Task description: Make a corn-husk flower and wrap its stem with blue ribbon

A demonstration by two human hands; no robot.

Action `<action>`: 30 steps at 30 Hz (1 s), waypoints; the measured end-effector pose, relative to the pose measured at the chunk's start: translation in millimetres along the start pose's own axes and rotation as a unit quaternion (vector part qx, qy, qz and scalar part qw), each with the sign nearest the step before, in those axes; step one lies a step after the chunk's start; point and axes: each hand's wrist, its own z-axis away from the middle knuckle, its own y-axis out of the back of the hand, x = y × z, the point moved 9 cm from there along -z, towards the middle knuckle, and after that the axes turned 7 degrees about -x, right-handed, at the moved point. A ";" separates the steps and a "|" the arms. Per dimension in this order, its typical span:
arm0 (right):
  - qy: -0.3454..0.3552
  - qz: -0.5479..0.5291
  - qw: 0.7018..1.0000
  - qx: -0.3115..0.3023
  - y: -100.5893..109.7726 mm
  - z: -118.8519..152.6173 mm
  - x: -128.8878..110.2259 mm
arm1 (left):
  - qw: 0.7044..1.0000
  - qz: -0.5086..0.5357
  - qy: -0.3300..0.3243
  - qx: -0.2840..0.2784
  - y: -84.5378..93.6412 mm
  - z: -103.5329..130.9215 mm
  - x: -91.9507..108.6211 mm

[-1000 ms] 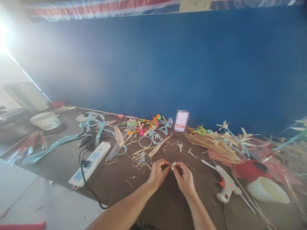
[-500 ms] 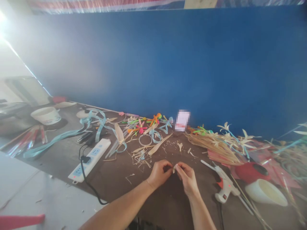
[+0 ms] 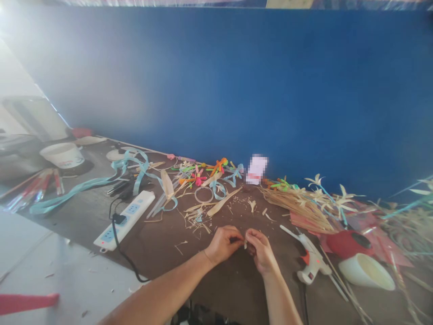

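Note:
Over the front middle of the dark table (image 3: pixel 162 253), my left hand (image 3: pixel 225 245) and my right hand (image 3: pixel 260 250) meet at the fingertips. Between them is a small pale piece (image 3: pixel 245 244), which looks like dried husk. The fingers of both hands are pinched on it; its far side is hidden by the fingertips. Just beyond the hands lie scattered pale scraps (image 3: pixel 199 219) and a long dried husk leaf (image 3: pixel 223 202). To the right of my right hand rests a white glue gun (image 3: pixel 314 262) with a glue stick in its rear.
A white power strip (image 3: pixel 125 221) with a black cord lies left. Blue ribbon (image 3: pixel 84 186), colourful pipe-cleaner pieces (image 3: pixel 198 175) and a bundle of straw (image 3: pixel 297 205) line the back. At right are a red object (image 3: pixel 348 243) and a white cup (image 3: pixel 367 271). A blue panel (image 3: pixel 216 85) stands behind.
The view has shifted slightly, so the table items sit a little further left and up. My right hand's fingers have turned slightly on the small piece; both hands stay together.

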 end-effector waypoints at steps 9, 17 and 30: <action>-0.042 -0.035 0.998 0.015 5.9 -2.1 13.2 | 0.998 -0.034 -0.040 -0.030 -3.0 0.6 13.8; -0.040 -0.076 0.996 0.028 9.6 -3.6 11.9 | 1.000 0.006 -0.021 -0.001 2.0 -1.0 4.2; 0.010 -0.137 0.989 -0.052 -10.4 0.1 1.6 | 0.985 0.023 0.062 0.158 28.2 5.2 -26.3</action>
